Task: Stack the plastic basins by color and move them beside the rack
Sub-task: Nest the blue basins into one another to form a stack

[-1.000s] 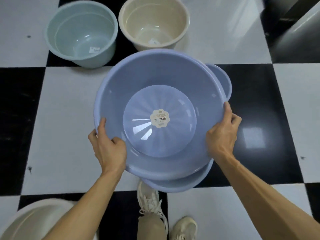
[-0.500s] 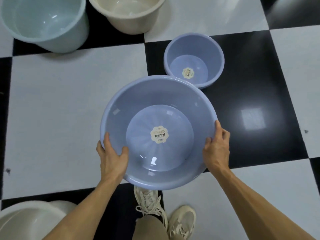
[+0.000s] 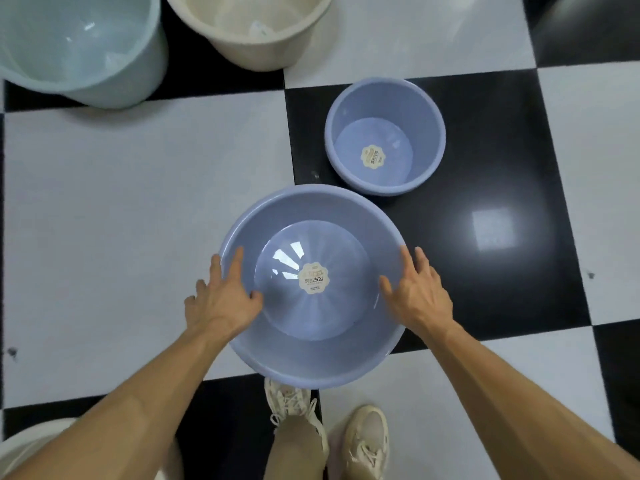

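Note:
A large blue basin [image 3: 311, 355] with a round label in its bottom sits low at the centre, over the edge of a white and a black floor tile. My left hand [image 3: 221, 299] lies over its left rim with the fingers spread and the thumb inside the bowl. My right hand [image 3: 419, 296] hovers at the right rim, fingers apart, gripping nothing. A smaller, deeper blue basin [image 3: 427, 133] stands upright on the black tile just beyond and to the right, apart from the large one.
A pale green basin [image 3: 86, 39] stands at the top left and a cream basin [image 3: 249, 26] beside it at the top centre. A white basin's rim [image 3: 20, 448] shows at the bottom left. My shoes [image 3: 294, 407] are right below the large basin.
The large blue basin has gone down and towards me, uncovering the small blue basin behind it. Both hands have let go of its rim and opened.

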A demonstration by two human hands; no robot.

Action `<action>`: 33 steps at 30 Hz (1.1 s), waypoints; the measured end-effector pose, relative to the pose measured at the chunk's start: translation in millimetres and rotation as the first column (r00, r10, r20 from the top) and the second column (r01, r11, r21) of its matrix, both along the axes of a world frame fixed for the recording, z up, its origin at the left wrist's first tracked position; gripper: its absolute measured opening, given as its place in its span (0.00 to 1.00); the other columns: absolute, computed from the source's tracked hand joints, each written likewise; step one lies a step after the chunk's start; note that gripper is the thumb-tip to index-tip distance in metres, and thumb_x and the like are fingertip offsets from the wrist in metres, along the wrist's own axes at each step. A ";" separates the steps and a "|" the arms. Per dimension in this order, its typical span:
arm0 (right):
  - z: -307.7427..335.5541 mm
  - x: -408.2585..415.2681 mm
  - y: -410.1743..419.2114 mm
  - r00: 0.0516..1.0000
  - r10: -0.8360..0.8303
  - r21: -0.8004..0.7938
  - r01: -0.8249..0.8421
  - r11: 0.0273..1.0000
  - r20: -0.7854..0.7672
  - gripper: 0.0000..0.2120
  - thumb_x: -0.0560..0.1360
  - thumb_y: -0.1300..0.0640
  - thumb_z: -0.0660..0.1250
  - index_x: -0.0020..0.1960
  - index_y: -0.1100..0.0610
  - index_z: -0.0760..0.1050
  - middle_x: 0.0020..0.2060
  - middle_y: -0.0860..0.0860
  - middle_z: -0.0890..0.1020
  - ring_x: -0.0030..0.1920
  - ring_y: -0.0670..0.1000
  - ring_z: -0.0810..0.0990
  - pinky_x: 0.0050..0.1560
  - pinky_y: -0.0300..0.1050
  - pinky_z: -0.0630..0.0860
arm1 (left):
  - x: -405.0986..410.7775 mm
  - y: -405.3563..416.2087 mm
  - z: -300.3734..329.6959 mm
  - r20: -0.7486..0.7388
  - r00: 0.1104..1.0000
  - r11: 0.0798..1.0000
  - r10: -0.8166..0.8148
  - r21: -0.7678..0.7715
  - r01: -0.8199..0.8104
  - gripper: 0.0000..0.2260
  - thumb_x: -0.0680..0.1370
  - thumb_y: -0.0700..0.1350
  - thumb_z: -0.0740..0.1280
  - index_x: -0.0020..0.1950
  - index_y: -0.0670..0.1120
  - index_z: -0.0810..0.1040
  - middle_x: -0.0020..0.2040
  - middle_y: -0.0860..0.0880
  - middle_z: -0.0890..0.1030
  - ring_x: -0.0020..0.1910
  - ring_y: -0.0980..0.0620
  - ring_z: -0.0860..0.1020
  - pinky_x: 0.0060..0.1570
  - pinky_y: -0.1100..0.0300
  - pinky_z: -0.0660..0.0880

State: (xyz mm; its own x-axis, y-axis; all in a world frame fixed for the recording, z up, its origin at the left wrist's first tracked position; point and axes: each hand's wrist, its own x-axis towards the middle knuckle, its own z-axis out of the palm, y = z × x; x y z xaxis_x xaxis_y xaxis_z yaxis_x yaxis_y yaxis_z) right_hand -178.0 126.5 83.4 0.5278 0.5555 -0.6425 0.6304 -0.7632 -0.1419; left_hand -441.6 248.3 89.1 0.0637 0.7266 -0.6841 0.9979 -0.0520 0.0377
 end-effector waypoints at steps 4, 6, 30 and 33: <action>22.5 27.4 45.6 0.993 0.099 0.062 -0.103 0.993 0.057 0.35 0.79 0.39 0.55 0.79 0.47 0.45 0.80 0.51 0.47 0.77 0.62 0.53 0.71 0.60 0.62 | 39.4 48.4 23.4 0.042 0.992 0.988 -0.121 0.103 0.116 0.36 0.76 0.61 0.59 0.79 0.61 0.43 0.81 0.49 0.45 0.75 0.36 0.59 0.68 0.39 0.62; 30.9 48.9 67.8 0.989 0.124 0.089 -0.130 0.987 0.078 0.34 0.79 0.40 0.55 0.79 0.47 0.45 0.80 0.51 0.47 0.77 0.62 0.53 0.72 0.60 0.60 | 62.9 67.9 29.4 0.042 0.985 0.977 -0.170 0.139 0.162 0.36 0.76 0.62 0.59 0.79 0.61 0.42 0.81 0.49 0.44 0.76 0.36 0.56 0.70 0.39 0.60; -142.3 314.5 256.9 0.933 0.297 -0.010 -0.305 0.952 -0.203 0.26 0.81 0.52 0.57 0.77 0.46 0.52 0.69 0.58 0.62 0.54 0.60 0.74 0.56 0.57 0.77 | 317.3 162.4 -159.6 0.169 0.884 0.899 0.436 -0.050 -0.434 0.27 0.76 0.37 0.59 0.75 0.53 0.62 0.69 0.40 0.66 0.61 0.33 0.73 0.61 0.45 0.69; -133.9 311.5 267.5 0.954 0.252 0.027 -0.251 0.968 -0.162 0.25 0.79 0.58 0.57 0.75 0.48 0.57 0.60 0.57 0.66 0.45 0.58 0.72 0.50 0.55 0.76 | 321.2 167.2 -144.8 0.207 0.854 0.872 0.478 0.006 -0.489 0.28 0.76 0.35 0.60 0.75 0.50 0.65 0.67 0.39 0.69 0.62 0.35 0.73 0.62 0.47 0.67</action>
